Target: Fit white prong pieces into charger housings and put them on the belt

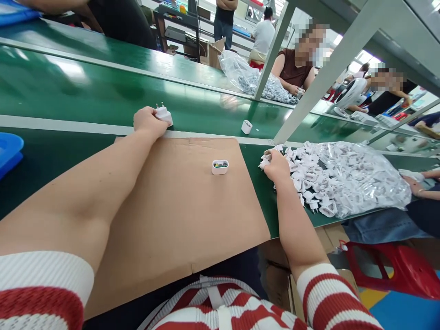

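Note:
My left hand (pixel 148 123) is closed on a white two-pin plug charger (pixel 164 115), its pins pointing up, over the green conveyor belt. At the near edge of a heap of white plug pieces (pixel 311 176), my right hand (pixel 277 166) has its fingers closed on a white plug piece (pixel 266 159). Between my hands, an open white charger housing (pixel 220 167) with small coloured parts inside sits on the brown cardboard sheet (pixel 178 215). Another white charger housing (pixel 246 127) rests on the belt, beyond the cardboard.
A clear plastic bag (pixel 367 178) of white pieces lies at the right, beside another person's hand (pixel 414 184). A slanted metal post (pixel 309 101) rises near the heap. A blue tray (pixel 9 151) is at the left, and a red stool (pixel 395 268) stands below right.

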### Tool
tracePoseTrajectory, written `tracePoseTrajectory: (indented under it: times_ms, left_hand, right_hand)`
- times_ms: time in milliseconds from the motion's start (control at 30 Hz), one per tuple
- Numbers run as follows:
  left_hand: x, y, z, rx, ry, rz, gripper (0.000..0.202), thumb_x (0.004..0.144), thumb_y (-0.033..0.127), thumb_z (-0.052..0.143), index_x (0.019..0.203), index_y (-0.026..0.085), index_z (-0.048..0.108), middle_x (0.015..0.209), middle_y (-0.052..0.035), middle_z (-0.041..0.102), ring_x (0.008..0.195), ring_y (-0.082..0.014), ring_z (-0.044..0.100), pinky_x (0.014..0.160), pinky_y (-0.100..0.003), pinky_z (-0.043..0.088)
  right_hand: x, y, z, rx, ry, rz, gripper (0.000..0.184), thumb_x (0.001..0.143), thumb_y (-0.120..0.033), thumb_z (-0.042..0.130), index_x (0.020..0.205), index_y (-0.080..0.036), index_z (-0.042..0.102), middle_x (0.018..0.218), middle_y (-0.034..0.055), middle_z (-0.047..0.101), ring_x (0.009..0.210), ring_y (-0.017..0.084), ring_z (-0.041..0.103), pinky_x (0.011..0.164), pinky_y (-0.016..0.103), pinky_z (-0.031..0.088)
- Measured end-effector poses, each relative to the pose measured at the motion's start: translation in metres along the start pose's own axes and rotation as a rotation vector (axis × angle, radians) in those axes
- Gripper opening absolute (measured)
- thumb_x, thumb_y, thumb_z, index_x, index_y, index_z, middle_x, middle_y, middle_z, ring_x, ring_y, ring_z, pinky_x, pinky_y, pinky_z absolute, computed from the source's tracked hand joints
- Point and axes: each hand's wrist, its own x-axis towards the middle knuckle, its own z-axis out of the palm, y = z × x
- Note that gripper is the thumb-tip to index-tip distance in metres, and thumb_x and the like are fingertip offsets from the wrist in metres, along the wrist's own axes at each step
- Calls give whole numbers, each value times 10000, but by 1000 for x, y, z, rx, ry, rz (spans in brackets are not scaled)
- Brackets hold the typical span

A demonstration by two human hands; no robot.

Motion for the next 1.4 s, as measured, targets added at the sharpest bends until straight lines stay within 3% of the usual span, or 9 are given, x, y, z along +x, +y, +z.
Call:
tracePoseTrajectory:
  times_ms: [167,300,467,633,867,1000,1100,1233,1400]
  left_hand:
    - [-11,35,14,77,266,232,1218,719,786,819,1554,71,296,1672,-118,202,1512,-357,80,1243,-517,63]
    - [-19,89,55,105,-98,481,975,822,692,768,1527,93,461,1596,-133,417,1469,-319,297,1258,-472,192]
    - [-18,144,119,207,-575,490,1177,625,530,926,1622,161,419,1681,-177,410,1563,-438,299,1254,-472,303]
    - [-7,151,148,208,-549,506,790,648,335,885,1387,199,640,1494,-142,580,1315,-365,569,1129,-445,440]
    - [-22,131,96,94,-301,483,468,803,421,816,1169,194,632,1149,-97,679,1017,-275,597,909,-392,479]
    - [-103,121,27,-84,-175,616,413,868,504,789,1148,229,661,1106,-55,710,955,-244,625,860,-356,482]
    - [-175,100,-8,-116,-293,741,381,909,510,776,1158,230,704,1080,-42,747,925,-230,670,808,-334,495]
    - [-236,66,-5,-12,-481,786,374,944,515,750,1145,200,730,1025,-63,778,932,-266,718,907,-405,515]
    - [-244,41,15,-207,-537,531,548,826,556,844,1220,197,717,1207,-103,725,1082,-296,693,918,-399,565]
  right_hand:
    - [-8,-8,-6,192,-11,-60,519,720,-121,732,1231,-209,728,1110,64,707,984,247,668,896,391,546]
    - [-11,-12,-6,279,-4,-162,358,760,-201,754,1111,-240,807,976,26,619,901,217,642,902,400,555]
    - [-15,-16,-2,425,67,-220,253,805,-195,714,1042,-229,795,1055,48,580,877,198,645,899,413,595]
    - [-18,-25,4,695,-16,-196,286,760,-186,736,1045,-203,723,1206,75,563,877,161,698,914,379,630]
    - [-15,-34,-3,1069,-167,63,165,871,-303,711,1008,-217,743,1072,52,741,1037,196,725,964,387,632]
    - [-18,-39,-14,1323,-275,204,251,781,-336,865,960,-226,728,1003,22,776,994,172,754,751,254,638]
    - [-23,-44,-17,1415,-320,194,394,645,-343,970,931,-224,727,949,16,789,953,181,774,735,250,635]
    - [-38,-58,-9,1376,-377,28,430,607,-419,985,935,-223,787,975,20,794,966,188,757,856,313,644]
    - [-65,-71,-1,983,-218,-322,223,809,-384,842,1000,-270,828,1006,20,766,910,179,714,827,334,615]
